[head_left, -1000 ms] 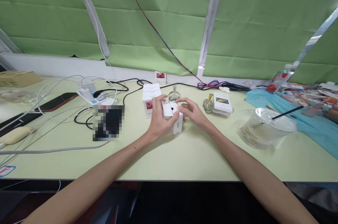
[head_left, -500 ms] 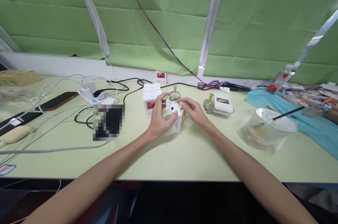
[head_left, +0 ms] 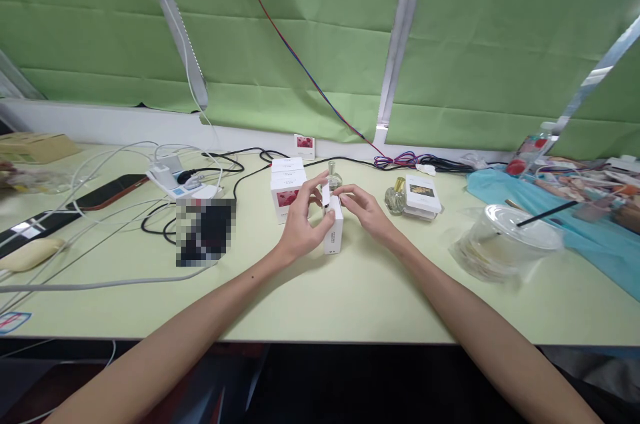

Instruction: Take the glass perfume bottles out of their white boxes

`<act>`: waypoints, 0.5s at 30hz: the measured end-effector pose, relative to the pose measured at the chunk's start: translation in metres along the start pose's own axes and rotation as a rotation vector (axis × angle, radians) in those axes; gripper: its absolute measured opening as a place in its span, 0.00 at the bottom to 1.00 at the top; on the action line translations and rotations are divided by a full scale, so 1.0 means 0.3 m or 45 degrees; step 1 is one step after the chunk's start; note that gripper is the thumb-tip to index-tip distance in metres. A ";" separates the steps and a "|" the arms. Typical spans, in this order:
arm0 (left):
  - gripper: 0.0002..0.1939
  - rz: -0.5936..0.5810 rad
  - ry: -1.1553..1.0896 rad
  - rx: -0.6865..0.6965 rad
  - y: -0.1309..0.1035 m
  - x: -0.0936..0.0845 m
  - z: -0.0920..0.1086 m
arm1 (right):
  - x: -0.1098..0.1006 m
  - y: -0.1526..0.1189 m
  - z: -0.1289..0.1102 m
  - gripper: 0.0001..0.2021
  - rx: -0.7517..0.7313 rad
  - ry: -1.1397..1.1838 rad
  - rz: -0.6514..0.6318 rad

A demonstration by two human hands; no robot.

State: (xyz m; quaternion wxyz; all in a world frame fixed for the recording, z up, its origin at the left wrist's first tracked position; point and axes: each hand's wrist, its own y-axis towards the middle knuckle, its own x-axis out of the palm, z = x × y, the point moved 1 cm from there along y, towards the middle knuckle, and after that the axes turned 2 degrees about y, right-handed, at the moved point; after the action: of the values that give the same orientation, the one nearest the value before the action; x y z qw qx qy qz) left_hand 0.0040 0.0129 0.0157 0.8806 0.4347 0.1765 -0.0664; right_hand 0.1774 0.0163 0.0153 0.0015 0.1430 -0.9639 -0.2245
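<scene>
A small white carton (head_left: 333, 235) stands upright on the table in front of me, its top flap (head_left: 327, 195) raised. My left hand (head_left: 300, 224) is closed around the carton from the left, with the thumb on the near side and the index finger up by the flap. From the right, my right hand (head_left: 369, 213) has its bent fingers at the carton's top edge. Just behind stands a clear glass perfume bottle (head_left: 332, 175), partly covered by my left fingers. Left of the hands is a row of white boxes (head_left: 288, 177) with a pink flower picture.
Right of my hands lie a glass bottle with a gold cap (head_left: 396, 199) and a white box (head_left: 421, 193). A bagged plastic cup with a black straw (head_left: 520, 231) stands farther right, near blue cloth (head_left: 575, 247). Cables and a power strip (head_left: 187, 189) spread over the left side.
The flap has been lifted more upright, and the left index finger has shifted slightly right with it. The carton has hardly moved. A blurred hand has appeared at the far left edge.
</scene>
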 end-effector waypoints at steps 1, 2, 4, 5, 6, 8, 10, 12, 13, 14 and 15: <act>0.23 -0.002 -0.003 0.000 0.000 0.000 0.000 | 0.000 0.000 0.000 0.18 0.007 0.008 -0.004; 0.23 -0.003 -0.005 0.005 0.001 0.000 0.001 | 0.001 -0.001 0.001 0.17 0.013 0.016 -0.007; 0.23 -0.009 -0.009 0.017 0.002 0.000 0.001 | 0.000 0.000 0.004 0.17 0.015 0.031 -0.006; 0.23 -0.013 -0.010 0.020 0.003 0.000 0.000 | 0.000 0.001 0.006 0.17 0.013 0.040 -0.005; 0.23 -0.014 -0.013 0.022 0.003 0.000 -0.001 | -0.001 0.002 0.009 0.17 0.008 0.049 -0.004; 0.23 -0.004 -0.024 0.022 0.005 0.001 -0.006 | -0.005 0.006 0.018 0.18 -0.003 0.056 0.006; 0.23 0.014 -0.042 0.011 0.006 0.000 -0.012 | -0.009 0.010 0.026 0.18 -0.015 0.039 0.024; 0.23 0.024 -0.058 -0.013 0.007 -0.001 -0.018 | -0.013 0.013 0.032 0.18 -0.031 0.014 0.049; 0.22 0.024 -0.064 -0.029 0.008 -0.002 -0.021 | -0.014 0.014 0.034 0.18 -0.040 0.004 0.061; 0.22 0.023 -0.068 -0.043 0.009 -0.003 -0.023 | -0.015 0.014 0.035 0.18 -0.047 -0.001 0.072; 0.21 0.023 -0.072 -0.053 0.010 -0.004 -0.024 | -0.015 0.015 0.036 0.18 -0.051 -0.002 0.081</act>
State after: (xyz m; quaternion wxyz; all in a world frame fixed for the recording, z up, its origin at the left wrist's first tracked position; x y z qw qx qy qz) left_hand 0.0019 0.0205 0.0144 0.8946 0.4160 0.1488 -0.0669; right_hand 0.1799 0.0260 0.0078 0.0106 0.1121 -0.9633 -0.2438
